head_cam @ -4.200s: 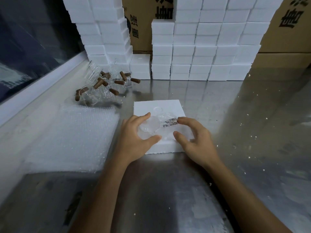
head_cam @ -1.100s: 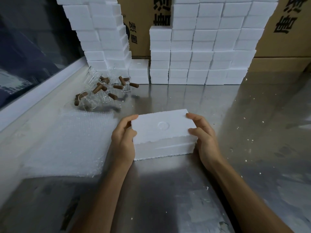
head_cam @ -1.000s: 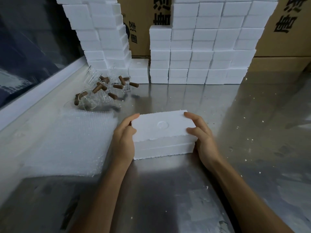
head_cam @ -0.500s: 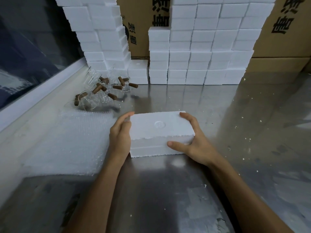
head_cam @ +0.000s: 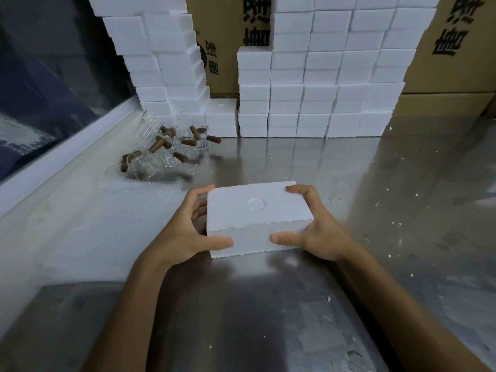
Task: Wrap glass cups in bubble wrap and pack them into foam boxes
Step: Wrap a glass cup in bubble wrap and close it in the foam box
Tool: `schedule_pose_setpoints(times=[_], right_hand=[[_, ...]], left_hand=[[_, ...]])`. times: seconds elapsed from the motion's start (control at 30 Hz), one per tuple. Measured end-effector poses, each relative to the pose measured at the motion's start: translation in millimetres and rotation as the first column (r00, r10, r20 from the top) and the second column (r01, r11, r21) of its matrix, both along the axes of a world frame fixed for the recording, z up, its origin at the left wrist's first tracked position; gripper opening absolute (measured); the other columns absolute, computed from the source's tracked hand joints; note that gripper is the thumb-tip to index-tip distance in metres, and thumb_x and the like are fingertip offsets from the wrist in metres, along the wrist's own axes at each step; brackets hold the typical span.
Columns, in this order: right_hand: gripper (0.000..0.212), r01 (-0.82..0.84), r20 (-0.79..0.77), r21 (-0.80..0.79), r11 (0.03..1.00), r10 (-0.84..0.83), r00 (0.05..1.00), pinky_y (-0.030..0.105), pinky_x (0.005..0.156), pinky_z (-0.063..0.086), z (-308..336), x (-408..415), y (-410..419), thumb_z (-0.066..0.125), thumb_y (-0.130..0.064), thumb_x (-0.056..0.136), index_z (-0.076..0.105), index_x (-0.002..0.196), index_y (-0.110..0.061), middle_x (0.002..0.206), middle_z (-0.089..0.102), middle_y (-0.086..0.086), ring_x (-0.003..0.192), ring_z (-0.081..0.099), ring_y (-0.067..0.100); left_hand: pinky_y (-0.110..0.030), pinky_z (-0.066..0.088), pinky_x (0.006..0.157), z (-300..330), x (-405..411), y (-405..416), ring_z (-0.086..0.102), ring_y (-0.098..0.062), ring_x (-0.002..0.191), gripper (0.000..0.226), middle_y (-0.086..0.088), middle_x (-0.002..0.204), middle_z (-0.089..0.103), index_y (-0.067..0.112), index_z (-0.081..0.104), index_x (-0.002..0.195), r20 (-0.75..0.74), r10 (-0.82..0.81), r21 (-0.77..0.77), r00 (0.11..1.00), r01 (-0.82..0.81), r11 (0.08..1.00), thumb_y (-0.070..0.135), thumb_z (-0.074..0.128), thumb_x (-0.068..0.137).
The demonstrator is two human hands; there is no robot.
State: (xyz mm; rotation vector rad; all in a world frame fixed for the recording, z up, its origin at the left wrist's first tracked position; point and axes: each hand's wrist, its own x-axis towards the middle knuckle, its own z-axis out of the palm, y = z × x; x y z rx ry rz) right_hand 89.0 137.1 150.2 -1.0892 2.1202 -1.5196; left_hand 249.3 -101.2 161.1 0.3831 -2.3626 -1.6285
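While the closed foam box [head_cam: 257, 218] sits on the tabletop [head_cam: 268, 318], both hands, left hand [head_cam: 188, 232] and right hand [head_cam: 319, 232], clasp its ends.

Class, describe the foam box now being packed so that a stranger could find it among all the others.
On the steel table, stacked foam boxes line the back. The closed foam box sits alone up front, gripped between the left hand and right hand.
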Motion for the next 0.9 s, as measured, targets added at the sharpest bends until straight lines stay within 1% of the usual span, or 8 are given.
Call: schedule_pose_setpoints(times=[0.2, 0.3, 0.4, 0.5, 0.6, 0.67, 0.8, 0.9], right_hand=[[0.083, -0.106, -0.022, 0.12, 0.987, 0.109, 0.994, 0.014, 0.081, 0.05, 13.7, -16.3, 12.2, 0.091, -0.04, 0.062, 0.038, 0.125, -0.05, 0.128, 0.053, -0.023, 0.11, 0.057, -0.002], [0.078, -0.177, -0.026, 0.174, 0.969, 0.184, 0.983, 0.02, 0.098, 0.049, 22.4, -27.6, 18.6, 0.087, -0.037, 0.065, 0.042, 0.128, -0.047, 0.131, 0.052, -0.028, 0.125, 0.051, 0.001], [0.077, -0.199, -0.011, 0.153, 0.968, 0.203, 0.979, 0.031, 0.106, 0.046, 25.0, -34.4, 17.6, 0.091, -0.022, 0.066, 0.047, 0.127, -0.039, 0.134, 0.055, -0.019, 0.127, 0.054, 0.007], [0.076, -0.222, 0.024, 0.101, 0.97, 0.221, 0.975, 0.034, 0.102, 0.049, 22.8, -35.1, 16.2, 0.09, -0.009, 0.066, 0.051, 0.126, -0.033, 0.133, 0.058, -0.014, 0.126, 0.055, 0.009], [0.072, -0.235, 0.014, 0.092, 0.968, 0.235, 0.972, 0.027, 0.086, 0.055, 22.7, -30.5, 16.0, 0.088, -0.01, 0.069, 0.05, 0.121, -0.042, 0.133, 0.058, -0.021, 0.127, 0.051, 0.001], [0.071, -0.22, -0.005, 0.099, 0.971, 0.222, 0.975, 0.022, 0.082, 0.055, 21.8, -26.8, 16.3, 0.089, -0.013, 0.07, 0.05, 0.12, -0.044, 0.132, 0.058, -0.022, 0.126, 0.051, 0.0], [0.07, -0.138, -0.031, 0.042, 0.99, 0.139, 0.99, 0.031, 0.105, 0.047, 13.7, -20.6, 15.7, 0.093, -0.019, 0.063, 0.057, 0.121, -0.035, 0.127, 0.064, -0.014, 0.122, 0.058, 0.011], [0.069, -0.076, -0.024, -0.05, 0.996, 0.075, 0.997, 0.033, 0.106, 0.047, 3.2, -11.6, 11.2, 0.094, -0.024, 0.056, 0.06, 0.114, -0.038, 0.12, 0.068, -0.012, 0.116, 0.063, 0.012]], left_hand=[[-0.016, 0.05, 0.091, 4.2, -1.1, -6.6, 0.048, 0.013, 0.118, 0.102, 0.033, 0.129, 0.049, 0.051, 0.034, 0.132, 0.033, -0.056, -0.039, 0.998, 0.057, 0.998, 0.014, 0.094, 0.059], [-0.01, 0.05, 0.084, 7.1, -3.1, -9.8, 0.047, 0.02, 0.112, 0.099, 0.044, 0.117, 0.05, 0.058, 0.033, 0.124, 0.055, -0.083, -0.044, 0.995, 0.085, 0.995, 0.014, 0.094, 0.059], [-0.005, 0.048, 0.081, 9.0, -3.3, -13.0, 0.046, 0.025, 0.108, 0.1, 0.047, 0.113, 0.049, 0.058, 0.032, 0.123, 0.078, -0.114, -0.033, 0.99, 0.117, 0.993, 0.013, 0.094, 0.059], [-0.009, 0.048, 0.087, 10.7, -3.8, -14.3, 0.048, 0.017, 0.116, 0.102, 0.036, 0.125, 0.049, 0.054, 0.033, 0.125, 0.093, -0.135, -0.003, 0.986, 0.135, 0.991, 0.014, 0.094, 0.054], [-0.011, 0.05, 0.085, 10.2, -3.8, -15.4, 0.052, 0.014, 0.115, 0.102, 0.029, 0.129, 0.05, 0.05, 0.035, 0.128, 0.078, -0.139, 0.037, 0.987, 0.136, 0.99, 0.006, 0.093, 0.056], [-0.016, 0.053, 0.084, 10.2, -3.3, -16.0, 0.053, 0.011, 0.115, 0.104, 0.028, 0.128, 0.052, 0.05, 0.036, 0.13, 0.071, -0.143, 0.06, 0.987, 0.139, 0.988, 0.003, 0.092, 0.057], [-0.026, 0.057, 0.083, 5.3, -0.5, -19.0, 0.057, 0.003, 0.115, 0.104, 0.031, 0.127, 0.056, 0.06, 0.041, 0.131, 0.036, -0.155, 0.17, 0.987, 0.147, 0.974, 0.001, 0.09, 0.061], [-0.029, 0.058, 0.083, -4.3, 2.6, -13.0, 0.064, -0.008, 0.111, 0.094, 0.021, 0.125, 0.063, 0.051, 0.052, 0.129, 0.001, -0.027, 0.254, 1.0, 0.025, 0.967, 0.009, 0.094, 0.057]])
